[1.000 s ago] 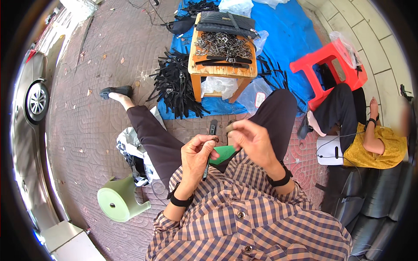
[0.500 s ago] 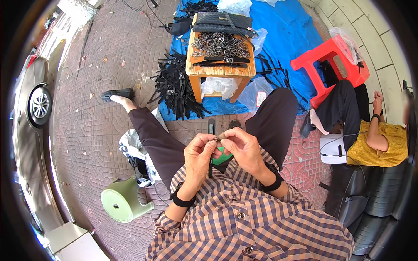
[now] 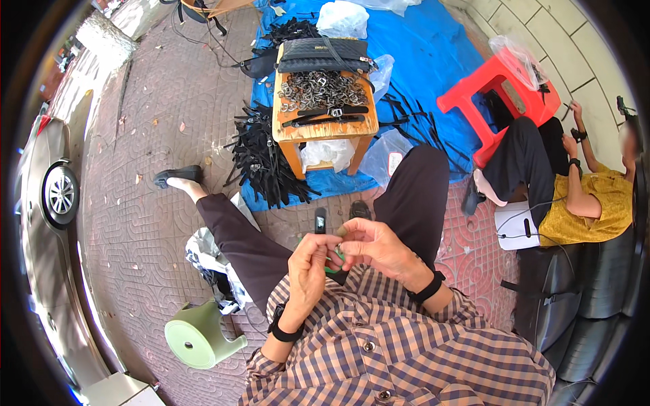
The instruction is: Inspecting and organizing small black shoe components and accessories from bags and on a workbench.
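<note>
1. Hands have shifted since the earlier frame: I see left hand and right hand meeting, each grip pinched nearly closed, with a small piece between the fingertips, too hidden to identify.
2. I'd steady it left, adjusting lightly right.
3. Beyond, the worn wooden bench carries tangled, glossy metal buckles; limp, flat black straps heap beside it on crinkled blue sheeting.

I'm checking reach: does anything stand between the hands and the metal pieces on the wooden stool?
Black straps lie on the wooden stool's near side, before the metal pieces; nothing taller visibly blocks the hands.
</note>
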`<state>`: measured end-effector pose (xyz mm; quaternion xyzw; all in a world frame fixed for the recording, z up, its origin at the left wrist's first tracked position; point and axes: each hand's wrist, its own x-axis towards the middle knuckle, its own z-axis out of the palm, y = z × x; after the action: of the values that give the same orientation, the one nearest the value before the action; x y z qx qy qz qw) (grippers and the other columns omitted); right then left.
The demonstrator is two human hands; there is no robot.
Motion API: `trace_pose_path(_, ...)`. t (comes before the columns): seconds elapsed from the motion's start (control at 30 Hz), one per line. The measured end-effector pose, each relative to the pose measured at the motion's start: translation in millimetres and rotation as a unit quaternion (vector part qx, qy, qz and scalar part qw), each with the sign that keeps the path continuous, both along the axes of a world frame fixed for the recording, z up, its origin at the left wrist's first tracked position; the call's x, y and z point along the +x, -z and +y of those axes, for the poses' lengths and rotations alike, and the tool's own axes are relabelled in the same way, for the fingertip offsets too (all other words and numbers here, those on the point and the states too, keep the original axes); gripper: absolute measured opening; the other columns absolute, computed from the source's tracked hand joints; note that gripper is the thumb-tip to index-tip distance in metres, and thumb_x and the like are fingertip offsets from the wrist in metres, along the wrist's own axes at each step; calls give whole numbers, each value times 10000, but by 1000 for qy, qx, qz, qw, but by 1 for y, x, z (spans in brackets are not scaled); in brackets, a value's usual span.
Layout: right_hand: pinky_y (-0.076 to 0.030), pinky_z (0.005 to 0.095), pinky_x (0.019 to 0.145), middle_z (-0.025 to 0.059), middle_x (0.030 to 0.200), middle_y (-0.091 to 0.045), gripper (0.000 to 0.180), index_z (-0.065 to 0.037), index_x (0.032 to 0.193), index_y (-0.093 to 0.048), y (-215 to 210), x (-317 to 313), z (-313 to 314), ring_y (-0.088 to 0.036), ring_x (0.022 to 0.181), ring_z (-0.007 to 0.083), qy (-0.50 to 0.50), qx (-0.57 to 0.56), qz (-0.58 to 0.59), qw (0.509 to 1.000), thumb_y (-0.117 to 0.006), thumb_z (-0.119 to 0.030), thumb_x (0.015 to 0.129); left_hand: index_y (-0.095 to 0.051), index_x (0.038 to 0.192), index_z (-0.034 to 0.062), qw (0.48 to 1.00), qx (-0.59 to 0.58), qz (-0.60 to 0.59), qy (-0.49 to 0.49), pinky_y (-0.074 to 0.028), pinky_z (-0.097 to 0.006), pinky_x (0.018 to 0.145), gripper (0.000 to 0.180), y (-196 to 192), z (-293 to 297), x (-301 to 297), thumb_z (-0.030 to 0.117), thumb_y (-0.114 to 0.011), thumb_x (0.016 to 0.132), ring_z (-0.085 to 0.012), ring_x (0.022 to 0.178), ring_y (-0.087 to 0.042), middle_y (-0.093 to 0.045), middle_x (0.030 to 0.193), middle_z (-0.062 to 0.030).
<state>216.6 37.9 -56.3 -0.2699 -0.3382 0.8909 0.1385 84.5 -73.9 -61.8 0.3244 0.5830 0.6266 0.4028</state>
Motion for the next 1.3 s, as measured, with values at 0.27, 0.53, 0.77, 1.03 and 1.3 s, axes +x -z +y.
trace_pose_path(0.27,-530,226,689,55,879,-647,162,36,1040,-614,-14,-3,19,-620,746,94,97,259,-39,960,-621,-36,894,-362,1368,43,994,-55,-62,74,-420,-167,466,375,-6,-3,-6,33,-368,993,-64,507,-536,-654,873,-89)
trace_pose_path(0.53,-518,222,684,39,852,-630,160,53,1030,-624,-15,-11,17,-604,738,85,18,296,-128,947,-608,10,877,-503,1126,1,991,-85,-60,89,-510,-208,556,167,4,-5,-5,63,-436,986,-106,618,-613,-652,855,-83)
trace_pose_path(0.77,-526,233,668,51,844,-633,135,63,1001,-613,-11,-6,14,-615,729,93,-56,352,-164,920,-579,35,873,-588,1010,-5,988,-87,-97,79,-493,-203,551,110,13,-10,-8,44,-516,943,-81,629,-608,-638,806,-43)
trace_pose_path(1.03,-542,263,655,74,857,-637,208,57,1065,-579,6,-10,3,-639,737,123,-93,341,-170,920,-577,29,859,-545,1063,8,991,-75,-102,52,-457,-189,539,143,9,-10,-4,-7,-533,922,-71,587,-559,-620,803,-43)
trace_pose_path(1.3,-483,219,599,34,823,-604,256,19,1139,-545,1,-1,6,-574,670,88,-52,309,-136,940,-579,-135,937,-561,1050,19,992,-79,-84,43,-414,-198,504,173,8,-6,-5,-11,-580,881,-55,569,-521,-593,716,-7)
